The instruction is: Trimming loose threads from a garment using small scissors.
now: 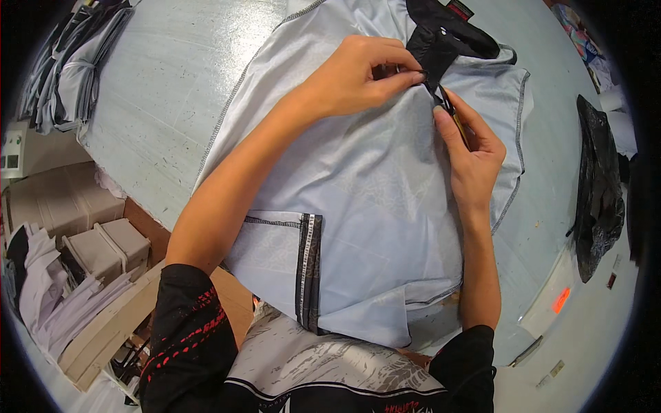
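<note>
A pale grey-white shirt [372,186] lies spread over the table, its seams edged with dark overlock stitching. At its far end sit a black collar [475,40] and a black placket [432,47]. My left hand [361,76] is closed in a pinch on the lower end of that placket. In my right hand [475,148] is a small pair of thread snips [455,118], dark-bladed with a yellowish part, its tips close to the pinched spot. Whether the blades touch the fabric I cannot tell. A black printed band [309,268] runs along the shirt's near edge.
The shirt rests on a light grey-blue table [165,82]. Stacked folded garments [79,69] stand at its far left corner. Beyond the left edge are cardboard boxes [110,248] and a pile of white cloth [45,296]. A black plastic bag [599,189] lies at the right.
</note>
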### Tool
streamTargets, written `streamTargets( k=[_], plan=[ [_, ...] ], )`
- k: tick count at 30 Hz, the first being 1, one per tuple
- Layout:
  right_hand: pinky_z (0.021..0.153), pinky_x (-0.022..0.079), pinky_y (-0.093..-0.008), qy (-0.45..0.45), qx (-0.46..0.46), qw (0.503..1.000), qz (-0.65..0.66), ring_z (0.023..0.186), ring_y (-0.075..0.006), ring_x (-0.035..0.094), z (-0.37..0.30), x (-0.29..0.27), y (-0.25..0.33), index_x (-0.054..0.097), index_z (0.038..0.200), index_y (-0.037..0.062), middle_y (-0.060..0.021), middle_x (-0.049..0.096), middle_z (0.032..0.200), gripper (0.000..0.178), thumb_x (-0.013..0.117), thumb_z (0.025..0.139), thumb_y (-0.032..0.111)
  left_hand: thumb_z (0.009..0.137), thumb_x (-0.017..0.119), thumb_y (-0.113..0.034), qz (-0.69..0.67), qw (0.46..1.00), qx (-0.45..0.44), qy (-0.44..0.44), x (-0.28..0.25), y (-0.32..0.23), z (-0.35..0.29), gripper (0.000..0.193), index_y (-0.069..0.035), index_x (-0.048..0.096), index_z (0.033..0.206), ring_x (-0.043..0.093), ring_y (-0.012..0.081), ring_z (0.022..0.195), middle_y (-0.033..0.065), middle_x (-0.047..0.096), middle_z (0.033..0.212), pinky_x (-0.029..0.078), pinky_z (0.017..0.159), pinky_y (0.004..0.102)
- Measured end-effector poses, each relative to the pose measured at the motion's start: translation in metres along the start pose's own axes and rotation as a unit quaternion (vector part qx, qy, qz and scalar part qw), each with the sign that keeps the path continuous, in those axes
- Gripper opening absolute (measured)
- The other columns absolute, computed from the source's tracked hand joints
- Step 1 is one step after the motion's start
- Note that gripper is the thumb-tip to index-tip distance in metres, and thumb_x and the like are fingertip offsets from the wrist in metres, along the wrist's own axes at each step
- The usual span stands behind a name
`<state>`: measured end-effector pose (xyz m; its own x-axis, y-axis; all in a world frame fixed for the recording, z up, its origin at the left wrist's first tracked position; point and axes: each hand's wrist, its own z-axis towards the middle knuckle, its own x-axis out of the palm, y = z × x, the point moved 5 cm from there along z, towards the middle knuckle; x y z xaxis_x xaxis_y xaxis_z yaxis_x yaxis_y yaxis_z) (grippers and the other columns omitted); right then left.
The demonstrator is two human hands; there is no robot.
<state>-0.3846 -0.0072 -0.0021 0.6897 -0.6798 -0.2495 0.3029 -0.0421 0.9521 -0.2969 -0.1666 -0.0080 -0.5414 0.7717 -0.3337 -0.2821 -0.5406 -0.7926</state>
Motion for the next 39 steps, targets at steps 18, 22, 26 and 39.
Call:
streamTargets(
  k=[18, 22, 26, 39],
  plan=[
    [0.056, 0.037, -0.0144, -0.041, 0.033, 0.998, 0.039, 0.064, 0.0003, 0.049, 0.002, -0.016, -0.011, 0.069, 0.11, 0.002, 0.0027, 0.065, 0.083, 0.023, 0.066, 0.088, 0.009, 0.087, 0.067, -0.011, -0.005, 0.999, -0.048, 0.0, 0.0, 0.001, -0.001, 0.012, 0.001, 0.067, 0.088, 0.044, 0.0024, 0.059, -0.0017, 0.054, 0.068, 0.034, 0.052, 0.0201],
    [0.041, 0.019, -0.0173, -0.08, 0.055, 0.984, 0.146, 0.048, 0.0033, 0.033, 0.006, -0.027, -0.015, 0.065, 0.113, 0.0012, 0.0046, 0.059, 0.083, 0.026, 0.066, 0.088, 0.01, 0.087, 0.067, -0.012, -0.007, 0.999, -0.042, -0.002, 0.0, 0.0, 0.0, 0.013, 0.001, 0.067, 0.088, 0.043, 0.0025, 0.059, -0.0019, 0.054, 0.068, 0.033, 0.051, 0.0203],
    [0.054, 0.033, -0.0141, -0.059, 0.047, 0.991, 0.112, 0.062, 0.0005, 0.044, 0.008, -0.018, -0.012, 0.064, 0.109, -0.0015, 0.0027, 0.058, 0.085, 0.026, 0.069, 0.086, 0.008, 0.086, 0.068, -0.013, -0.006, 0.999, -0.046, 0.004, -0.001, 0.0, -0.001, 0.014, 0.001, 0.067, 0.088, 0.043, 0.0028, 0.059, -0.0021, 0.054, 0.068, 0.034, 0.052, 0.0207],
    [0.048, 0.022, -0.0152, -0.021, 0.069, 0.992, 0.101, 0.057, 0.0039, 0.035, 0.011, -0.012, -0.023, 0.065, 0.098, 0.0022, 0.0104, 0.053, 0.075, 0.013, 0.067, 0.088, 0.01, 0.08, 0.071, -0.009, 0.01, 0.999, -0.028, 0.027, 0.015, -0.022, -0.004, 0.017, -0.002, 0.069, 0.096, 0.054, 0.0082, 0.069, 0.0024, 0.062, 0.089, 0.042, 0.058, 0.0216]
  ],
)
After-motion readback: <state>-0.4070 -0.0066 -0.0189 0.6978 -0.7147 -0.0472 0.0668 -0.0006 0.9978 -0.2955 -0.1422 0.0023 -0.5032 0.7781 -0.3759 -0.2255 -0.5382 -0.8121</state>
